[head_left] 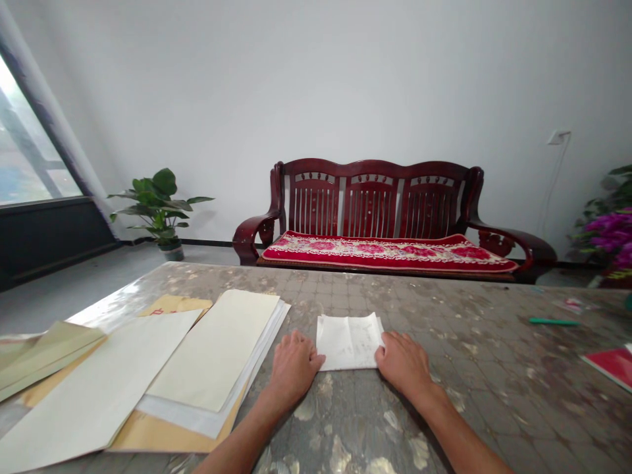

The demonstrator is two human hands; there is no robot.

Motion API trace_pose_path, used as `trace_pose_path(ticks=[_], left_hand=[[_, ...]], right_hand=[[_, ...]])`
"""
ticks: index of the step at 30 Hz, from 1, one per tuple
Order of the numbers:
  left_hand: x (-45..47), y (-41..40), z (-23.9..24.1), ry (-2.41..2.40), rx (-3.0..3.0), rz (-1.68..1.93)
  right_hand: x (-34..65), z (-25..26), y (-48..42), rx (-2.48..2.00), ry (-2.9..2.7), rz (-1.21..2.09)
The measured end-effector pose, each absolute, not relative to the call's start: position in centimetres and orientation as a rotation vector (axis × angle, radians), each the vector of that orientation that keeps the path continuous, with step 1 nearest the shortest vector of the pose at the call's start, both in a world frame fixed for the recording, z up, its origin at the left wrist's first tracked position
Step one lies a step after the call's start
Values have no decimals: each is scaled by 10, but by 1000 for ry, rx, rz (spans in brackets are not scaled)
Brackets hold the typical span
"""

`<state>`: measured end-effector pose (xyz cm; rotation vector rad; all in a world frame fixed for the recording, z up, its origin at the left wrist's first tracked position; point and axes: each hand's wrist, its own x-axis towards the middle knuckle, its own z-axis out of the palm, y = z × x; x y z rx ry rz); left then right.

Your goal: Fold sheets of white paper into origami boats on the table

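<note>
A folded white sheet of paper (348, 343) lies on the patterned tabletop in front of me, with a crease down its middle and faint marks on its right half. My left hand (296, 363) grips its left edge, fingers curled and the thumb at the lower corner. On the opposite side my right hand (403, 361) is closed on the right edge. The fingertips of both hands are partly hidden beneath or behind the sheet.
Left of my hands, cream and white papers (217, 352) overlap brown envelopes (170, 431). A green pen (553, 322) and a red booklet (612, 366) lie at the right of the table (484, 336). Beyond stand a wooden bench (372, 197) and a potted plant (162, 204).
</note>
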<state>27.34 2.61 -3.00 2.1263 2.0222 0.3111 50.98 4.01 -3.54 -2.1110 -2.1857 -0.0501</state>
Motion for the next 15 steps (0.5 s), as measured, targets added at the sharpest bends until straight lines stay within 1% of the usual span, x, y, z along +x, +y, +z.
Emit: trace_pose_path(ticks=[9,12,15], left_hand=[[275,23,-34,2077,2093,373],[278,22,-37,2116,2174,411],[281,25,-37,1935,2389,403]], right_hand=[[515,-39,40,-2133,-2167,-86],[515,-39,40,-2131,-2171,-93],[513,-39,39,-2127,-2174,-104]])
